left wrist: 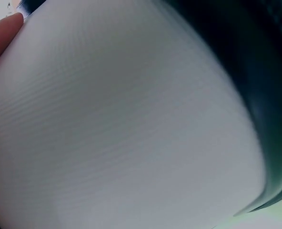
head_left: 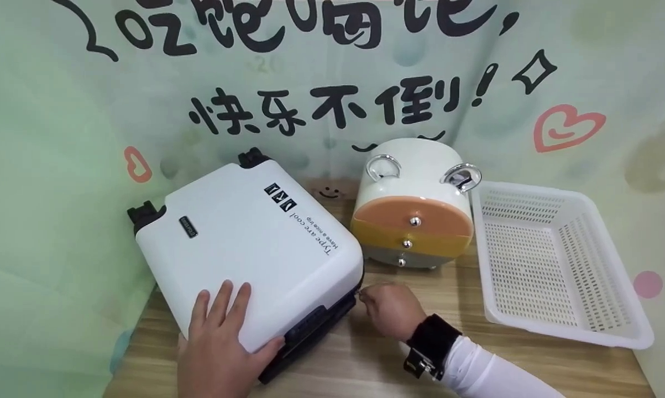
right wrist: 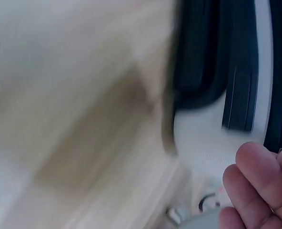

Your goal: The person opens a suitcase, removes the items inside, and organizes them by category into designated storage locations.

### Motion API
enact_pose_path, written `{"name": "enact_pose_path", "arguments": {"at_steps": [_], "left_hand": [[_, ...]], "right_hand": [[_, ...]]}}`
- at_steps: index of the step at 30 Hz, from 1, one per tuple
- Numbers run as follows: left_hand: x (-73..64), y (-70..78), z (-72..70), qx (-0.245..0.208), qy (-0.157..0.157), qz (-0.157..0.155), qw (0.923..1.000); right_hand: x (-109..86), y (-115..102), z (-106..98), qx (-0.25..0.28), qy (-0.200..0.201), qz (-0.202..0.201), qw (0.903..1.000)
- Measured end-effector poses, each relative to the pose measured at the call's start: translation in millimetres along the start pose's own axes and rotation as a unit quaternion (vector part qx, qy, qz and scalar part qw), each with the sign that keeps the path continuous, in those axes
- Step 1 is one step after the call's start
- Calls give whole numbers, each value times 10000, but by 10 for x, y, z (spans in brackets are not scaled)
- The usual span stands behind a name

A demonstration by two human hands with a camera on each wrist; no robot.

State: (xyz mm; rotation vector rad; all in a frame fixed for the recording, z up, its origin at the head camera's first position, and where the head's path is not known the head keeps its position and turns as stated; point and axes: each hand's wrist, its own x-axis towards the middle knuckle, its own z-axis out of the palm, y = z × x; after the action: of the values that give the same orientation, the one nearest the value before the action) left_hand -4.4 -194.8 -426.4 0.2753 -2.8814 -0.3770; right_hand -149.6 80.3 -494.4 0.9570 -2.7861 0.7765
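Note:
A white hard-shell suitcase with black wheels and a black zip seam lies flat on the wooden table. My left hand rests flat on its near corner with the fingers straight and the thumb along the edge. The left wrist view is filled by the white shell, with one fingertip at the top left. My right hand is at the suitcase's right corner, its fingers curled and pinching at the zip seam. The blurred right wrist view shows my fingers beside the black seam.
A round white box with orange, yellow and grey drawers stands behind my right hand. A white perforated basket sits at the right of the table. A printed cloth backdrop hangs close behind everything.

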Motion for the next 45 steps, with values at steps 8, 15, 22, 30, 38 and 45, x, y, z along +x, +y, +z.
{"name": "enact_pose_path", "arguments": {"at_steps": [8,15,22,30,38,45], "left_hand": [[2,33,14,122,-105,6,9999],[-46,177,29,237,-155,31,9996],[-101,273,34,243,3,224,9995],[-97,305,-73,129,-192,339,9992],[11,227,-207,334,-963,444,9938],[87,45,-153,218,-709,816,9939]], "right_hand": [[65,-157,152,423,348,818,9951],[320,-104,187,410,598,1202,9901],[523,-63,213,311,688,1396,9873],[711,-60,221,296,706,1557,9848],[912,0,247,289,448,1702,9840],[883,44,200,-66,373,1255,9914]]}}
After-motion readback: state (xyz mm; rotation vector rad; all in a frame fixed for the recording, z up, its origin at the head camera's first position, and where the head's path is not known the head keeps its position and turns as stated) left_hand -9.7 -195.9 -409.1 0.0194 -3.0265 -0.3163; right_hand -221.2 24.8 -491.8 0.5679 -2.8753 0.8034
